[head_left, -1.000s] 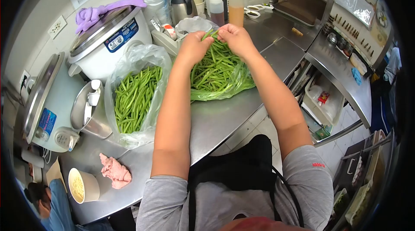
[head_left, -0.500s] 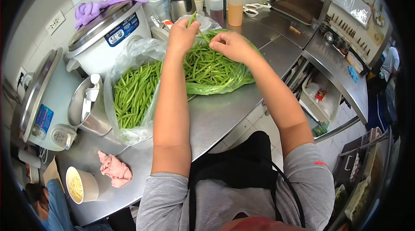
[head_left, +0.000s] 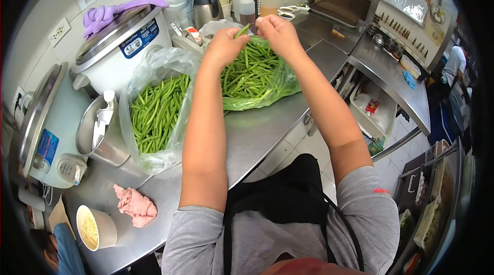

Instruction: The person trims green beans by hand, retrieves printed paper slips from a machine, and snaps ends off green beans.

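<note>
My left hand [head_left: 225,48] is closed on a green bean [head_left: 243,30], whose tip sticks up past the thumb. Just to its right, my right hand [head_left: 279,34] has thumb and forefinger pinched together near the bean's end. Whatever is in that pinch is too small to make out. Both hands are above the far part of an open green-tinted plastic bag [head_left: 262,102] heaped with green beans [head_left: 252,72]. Left of my left forearm stands a clear plastic bag [head_left: 136,77], filled with more green beans [head_left: 158,113] lying mostly lengthwise.
Two large rice cookers [head_left: 110,69] and a steel pot [head_left: 105,136] line the left side. A pink cloth [head_left: 135,205] and a paper cup [head_left: 96,227] lie nearer. Behind the bags stand a thermos jug [head_left: 207,7] and squeeze bottles [head_left: 268,0]. Other people [head_left: 454,64] are at the edges.
My right hand has risen from the heaped beans to beside my left hand. The left hand has lowered slightly and turned, its bean now slanting right. The view has shifted a little.
</note>
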`<state>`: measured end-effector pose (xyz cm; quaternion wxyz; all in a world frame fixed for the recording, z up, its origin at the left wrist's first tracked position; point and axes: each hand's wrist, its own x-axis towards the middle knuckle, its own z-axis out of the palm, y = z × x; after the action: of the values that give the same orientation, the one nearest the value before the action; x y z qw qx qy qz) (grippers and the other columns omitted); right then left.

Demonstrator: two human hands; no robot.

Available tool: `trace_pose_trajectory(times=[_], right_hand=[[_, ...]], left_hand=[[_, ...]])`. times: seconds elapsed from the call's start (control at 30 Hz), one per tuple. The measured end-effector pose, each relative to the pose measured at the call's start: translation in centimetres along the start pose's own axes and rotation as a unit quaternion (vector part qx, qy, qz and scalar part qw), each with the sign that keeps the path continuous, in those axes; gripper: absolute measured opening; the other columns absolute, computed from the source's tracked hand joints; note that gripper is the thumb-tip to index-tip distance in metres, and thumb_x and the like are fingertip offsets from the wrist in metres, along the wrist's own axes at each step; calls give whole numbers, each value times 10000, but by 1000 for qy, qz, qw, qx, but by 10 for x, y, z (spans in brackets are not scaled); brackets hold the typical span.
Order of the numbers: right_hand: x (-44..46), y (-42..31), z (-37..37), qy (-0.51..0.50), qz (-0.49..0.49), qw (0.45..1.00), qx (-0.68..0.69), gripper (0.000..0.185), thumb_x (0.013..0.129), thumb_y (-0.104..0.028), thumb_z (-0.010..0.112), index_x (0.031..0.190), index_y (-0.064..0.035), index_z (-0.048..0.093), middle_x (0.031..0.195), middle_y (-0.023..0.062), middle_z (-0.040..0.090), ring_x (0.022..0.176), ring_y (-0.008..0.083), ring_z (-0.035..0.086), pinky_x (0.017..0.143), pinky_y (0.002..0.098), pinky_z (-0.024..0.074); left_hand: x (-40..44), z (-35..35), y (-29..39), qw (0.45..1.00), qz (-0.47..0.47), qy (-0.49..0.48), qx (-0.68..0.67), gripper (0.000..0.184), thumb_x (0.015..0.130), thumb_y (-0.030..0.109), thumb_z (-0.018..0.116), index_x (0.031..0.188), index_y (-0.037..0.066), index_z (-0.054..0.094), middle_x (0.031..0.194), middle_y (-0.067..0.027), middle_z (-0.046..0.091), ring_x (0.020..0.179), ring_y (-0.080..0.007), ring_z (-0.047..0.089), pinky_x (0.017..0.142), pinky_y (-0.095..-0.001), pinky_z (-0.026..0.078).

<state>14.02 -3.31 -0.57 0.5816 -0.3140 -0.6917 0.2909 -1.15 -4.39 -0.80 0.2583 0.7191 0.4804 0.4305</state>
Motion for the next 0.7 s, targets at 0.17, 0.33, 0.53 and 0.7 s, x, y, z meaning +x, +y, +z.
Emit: trace_pose_trajectory(times=[0.17, 0.33, 0.53, 0.7], right_hand=[[-4, 3, 0, -8, -16, 986, -168, 172, 747, -197, 521, 764, -26, 537, 651, 73, 554, 598, 146, 516, 567, 270, 414], [-4, 21, 14, -12, -56, 955, -291, 236, 660, -274, 565, 717, -46, 572, 644, 134, 533, 628, 248, 534, 562, 355, 422], [-21, 23, -2, -62, -122, 881, -453, 150, 578, -198, 508, 609, -90, 608, 655, 115, 592, 608, 265, 574, 527, 386, 425], [-10, 37, 17, -235, -92, 830, -498, 146, 629, -201, 514, 705, -101, 588, 684, 67, 598, 691, 239, 574, 611, 402, 388]], left_hand=[[1, 3, 0, 999, -13, -45, 8, 167, 755, 205, 545, 694, 50, 545, 562, 21, 462, 507, -61, 386, 461, -222, 303], [3, 5, -9, 993, 93, -4, 70, 206, 741, 206, 487, 783, 13, 549, 696, -110, 555, 642, -195, 495, 586, -319, 389], [19, -36, -26, 972, -82, 191, -114, 238, 766, 296, 509, 867, 89, 569, 675, 25, 441, 562, -68, 375, 487, -203, 292], [3, -59, -14, 927, -8, 333, -170, 219, 786, 239, 510, 858, 33, 516, 756, -36, 508, 671, -104, 458, 574, -218, 344]])
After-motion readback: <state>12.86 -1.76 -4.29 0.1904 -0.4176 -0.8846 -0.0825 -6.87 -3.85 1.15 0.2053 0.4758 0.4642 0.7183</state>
